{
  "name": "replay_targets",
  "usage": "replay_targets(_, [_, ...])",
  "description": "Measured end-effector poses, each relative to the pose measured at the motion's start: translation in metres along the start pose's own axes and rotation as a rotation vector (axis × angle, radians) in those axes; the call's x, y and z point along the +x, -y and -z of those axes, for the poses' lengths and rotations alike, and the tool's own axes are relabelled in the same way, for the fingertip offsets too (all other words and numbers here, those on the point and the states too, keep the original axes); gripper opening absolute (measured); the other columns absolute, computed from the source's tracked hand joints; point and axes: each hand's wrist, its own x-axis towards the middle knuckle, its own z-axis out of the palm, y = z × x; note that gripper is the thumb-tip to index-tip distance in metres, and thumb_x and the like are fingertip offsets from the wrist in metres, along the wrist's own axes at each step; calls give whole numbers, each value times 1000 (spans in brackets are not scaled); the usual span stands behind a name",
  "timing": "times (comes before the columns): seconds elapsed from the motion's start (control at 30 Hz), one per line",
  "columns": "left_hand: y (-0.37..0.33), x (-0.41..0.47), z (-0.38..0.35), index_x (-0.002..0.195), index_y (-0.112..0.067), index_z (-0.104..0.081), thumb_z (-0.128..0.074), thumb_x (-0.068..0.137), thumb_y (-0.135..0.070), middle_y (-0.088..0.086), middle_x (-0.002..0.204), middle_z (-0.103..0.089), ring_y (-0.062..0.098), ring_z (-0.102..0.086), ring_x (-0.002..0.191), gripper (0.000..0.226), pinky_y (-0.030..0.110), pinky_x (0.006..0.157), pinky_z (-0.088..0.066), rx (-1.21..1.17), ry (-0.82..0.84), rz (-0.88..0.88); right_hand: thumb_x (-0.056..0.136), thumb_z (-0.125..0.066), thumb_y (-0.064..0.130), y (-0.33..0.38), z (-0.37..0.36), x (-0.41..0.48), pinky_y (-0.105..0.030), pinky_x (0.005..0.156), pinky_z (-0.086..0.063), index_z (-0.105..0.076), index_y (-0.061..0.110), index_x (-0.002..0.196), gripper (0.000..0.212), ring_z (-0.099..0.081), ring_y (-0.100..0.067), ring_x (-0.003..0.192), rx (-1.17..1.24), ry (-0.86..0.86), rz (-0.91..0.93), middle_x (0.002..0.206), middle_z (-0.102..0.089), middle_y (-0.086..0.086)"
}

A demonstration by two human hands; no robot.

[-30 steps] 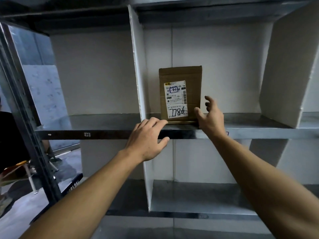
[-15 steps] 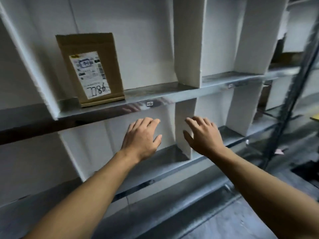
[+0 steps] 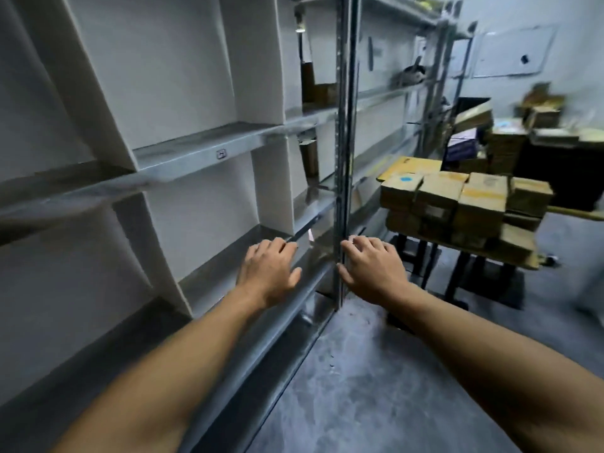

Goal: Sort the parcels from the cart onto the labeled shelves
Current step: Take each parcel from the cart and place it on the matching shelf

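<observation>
Both my hands hang in front of me, holding nothing. My left hand (image 3: pixel 269 271) hovers with loosely curled fingers before the lower metal shelf (image 3: pixel 228 282). My right hand (image 3: pixel 371 268) is level with it, beside the shelf's upright steel post (image 3: pixel 343 158). Several brown cardboard parcels (image 3: pixel 457 201) are stacked on a cart (image 3: pixel 470 253) to the right, well beyond my right hand. White dividers split the shelves (image 3: pixel 196 152) into compartments; a small label (image 3: pixel 221 154) sits on the middle shelf's front edge.
A second shelf unit (image 3: pixel 408 93) continues behind the post, with a brown box (image 3: pixel 318 89) on it. More boxes (image 3: pixel 510 138) pile up at the back right against the wall. Grey concrete floor (image 3: pixel 376 371) runs between me and the cart.
My view has swung right, away from the parcel standing on the shelf, which has left the frame. Both hands let go and dropped lower. The cart of parcels came into sight.
</observation>
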Motion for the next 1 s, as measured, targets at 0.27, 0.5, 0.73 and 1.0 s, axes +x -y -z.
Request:
replay_targets(0.27, [-158, 117, -55, 136, -26, -45, -49, 90, -48, 1, 129, -55, 24, -50, 118, 52, 40, 100, -38, -95, -11, -208, 94, -42, 57, -178, -3, -17, -44, 98, -42, -48, 27, 137, 53, -52, -31, 123, -104, 76, -186, 132, -56, -6])
replay_targets(0.5, [-255, 186, -92, 135, -24, -47, -48, 90, -49, 2, 129, -55, 26, -51, 117, 52, 42, 98, -40, -121, 19, -335, 96, -40, 56, -286, -3, -28, -45, 103, -41, -43, 27, 142, 54, -49, -29, 127, -130, 150, -338, 138, -53, -5])
replay_targets(0.73, [-311, 256, -127, 136, -26, -45, -49, 92, -47, -1, 130, -53, 24, -49, 119, 49, 40, 98, -38, -200, 36, -431, 97, -40, 52, -361, -26, -22, -44, 97, -40, -46, 26, 136, 48, -50, -31, 122, -97, 199, -467, 132, -54, -6])
replay_targets(1.0, [-355, 375, -175, 139, -28, -42, -48, 94, -50, -3, 134, -51, 19, -46, 124, 51, 38, 105, -37, -305, 64, -546, 95, -40, 54, -451, -63, 35, -43, 94, -42, -46, 27, 132, 46, -53, -29, 118, -92, 172, -568, 126, -56, -5])
